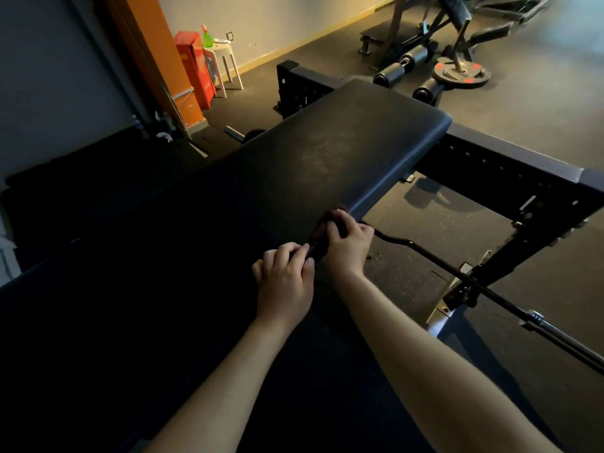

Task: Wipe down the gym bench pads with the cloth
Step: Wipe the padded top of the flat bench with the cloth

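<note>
The right hand [348, 245] grips the small dark red cloth [333, 220] at the near right edge of the long black bench pad [327, 152]; most of the pad stretches away ahead; the left hand [284, 276] curls just beside it, and I cannot tell its grip.

Cloth [337, 213] mostly hidden under the right hand [349, 246]; far machine [457, 11] blurred, cut off at the top edge.

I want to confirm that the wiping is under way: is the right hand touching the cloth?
Touching. The head view shows the right hand curled over the dark red cloth, holding it against the edge of the bench pad.
</note>
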